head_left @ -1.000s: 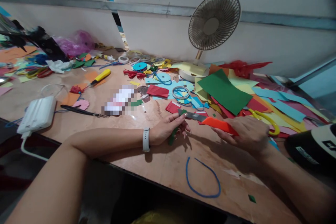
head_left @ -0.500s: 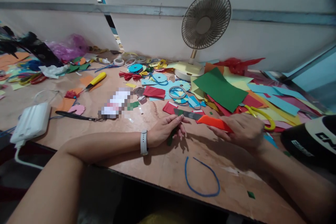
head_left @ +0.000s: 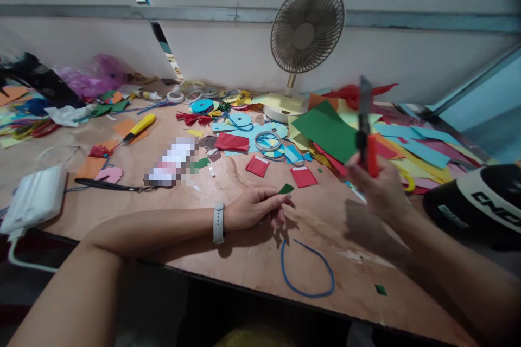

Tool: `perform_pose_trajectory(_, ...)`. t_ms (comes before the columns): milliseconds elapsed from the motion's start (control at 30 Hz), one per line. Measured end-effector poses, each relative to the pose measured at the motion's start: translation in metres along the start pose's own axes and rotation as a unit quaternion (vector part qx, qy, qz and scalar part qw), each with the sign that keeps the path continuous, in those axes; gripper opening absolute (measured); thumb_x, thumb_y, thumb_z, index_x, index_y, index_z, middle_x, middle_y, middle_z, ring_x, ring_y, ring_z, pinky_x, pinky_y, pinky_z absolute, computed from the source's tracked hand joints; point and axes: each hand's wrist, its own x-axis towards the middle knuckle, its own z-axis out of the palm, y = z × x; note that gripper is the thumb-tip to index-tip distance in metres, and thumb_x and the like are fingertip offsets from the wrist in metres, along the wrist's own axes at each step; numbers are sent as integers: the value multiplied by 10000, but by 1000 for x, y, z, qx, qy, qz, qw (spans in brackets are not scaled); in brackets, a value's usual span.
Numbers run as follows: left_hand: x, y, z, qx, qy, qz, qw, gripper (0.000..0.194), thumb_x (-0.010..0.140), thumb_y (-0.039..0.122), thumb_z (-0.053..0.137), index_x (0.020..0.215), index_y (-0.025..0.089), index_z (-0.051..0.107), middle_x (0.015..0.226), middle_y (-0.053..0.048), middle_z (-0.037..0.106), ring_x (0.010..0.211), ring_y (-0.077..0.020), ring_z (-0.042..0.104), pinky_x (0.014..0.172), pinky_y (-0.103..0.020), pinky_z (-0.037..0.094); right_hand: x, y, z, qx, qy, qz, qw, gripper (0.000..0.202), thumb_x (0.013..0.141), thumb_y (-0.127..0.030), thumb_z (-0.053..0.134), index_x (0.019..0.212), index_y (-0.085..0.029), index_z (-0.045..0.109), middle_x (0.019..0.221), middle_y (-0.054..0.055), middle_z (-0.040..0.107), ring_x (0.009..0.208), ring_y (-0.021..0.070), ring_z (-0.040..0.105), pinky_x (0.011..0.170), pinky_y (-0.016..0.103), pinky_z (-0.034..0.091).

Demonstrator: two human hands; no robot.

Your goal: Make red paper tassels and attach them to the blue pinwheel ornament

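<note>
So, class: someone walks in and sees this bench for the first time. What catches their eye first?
Probably the orange utility knife, raised blade-up in the right hand above the table. Next, the left hand pinching a small green paper piece near the middle. Behind stands a desk fan over scattered coloured paper.

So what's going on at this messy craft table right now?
A person sits at a wooden table strewn with coloured paper. The left hand rests on the table, pinching a small green paper piece at the fingertips. The right hand is raised off the table, gripping an orange utility knife with its blade pointing up. A blue cord loop lies just in front of the hands, two red paper squares sit beyond them, and a small fan stands at the back.
</note>
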Motion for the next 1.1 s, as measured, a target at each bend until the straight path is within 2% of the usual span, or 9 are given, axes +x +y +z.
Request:
perform_pose_trajectory(100,1,4,6,12,6,-12,1000,527,781,613,776,949,118,711,666,-12,706,526,-92,631,534,-204,496,-11,-25,25,121,-71,91,986,374,806,-587,741,822,-222,661,693,6,599,612,166,569,563,297,453)
perform_pose_trajectory(200,7,10,12,33,5,-10,999,505,765,594,797,917,121,710,653,-12,712,526,-103,652,511,-195,488,-18,-39,36,151,-114,105,976,358,762,-518,804,966,-229,751,943,51,727,862,227,678,733,328,532)
perform_pose_trajectory(300,19,17,17,69,0,-3,998,475,791,581,782,863,117,704,672,-35,734,516,-90,657,451,-156,416,-17,-40,31,162,-128,98,973,268,783,-471,786,884,-222,772,873,39,725,805,207,668,712,320,525)
perform_pose_trajectory(533,60,37,29,57,10,24,998,428,830,546,766,861,128,678,651,-25,728,467,-86,642,431,-155,424,21,-23,-6,274,100,114,950,314,673,-436,881,692,-214,659,513,-56,468,451,88,381,426,261,305)
perform_pose_trajectory(700,129,42,62,106,-46,25,993,299,970,366,644,828,104,665,723,-71,737,547,-99,670,553,-208,516,41,-11,-30,325,238,89,911,362,638,-414,910,673,-255,586,451,-96,343,401,74,261,378,259,234)
perform_pose_trajectory(767,157,40,76,140,-47,73,986,197,930,286,693,944,90,706,817,-99,757,656,-136,705,670,-272,566,43,-9,-33,326,267,73,904,371,630,-417,910,675,-256,579,457,-99,361,389,71,268,372,256,221)
perform_pose_trajectory(833,176,40,84,157,-30,159,974,400,797,117,790,1187,120,702,1066,-133,767,964,-214,731,880,-348,570,44,-8,-34,334,284,64,896,356,620,-405,910,670,-252,593,471,-97,387,387,67,276,374,258,212)
perform_pose_trajectory(933,179,41,82,129,11,250,960,432,833,101,715,1264,129,695,1335,-167,680,1260,-260,625,1083,-399,475,43,-4,-28,356,300,62,883,317,602,-384,908,659,-249,626,472,-93,402,393,67,276,380,265,200)
perform_pose_trajectory(1100,147,37,67,54,31,249,966,281,892,350,712,1099,173,780,1242,-100,735,1212,-235,638,1073,-366,469,35,-2,2,394,262,128,872,352,601,-443,891,708,-229,633,479,-97,431,398,66,307,389,257,211)
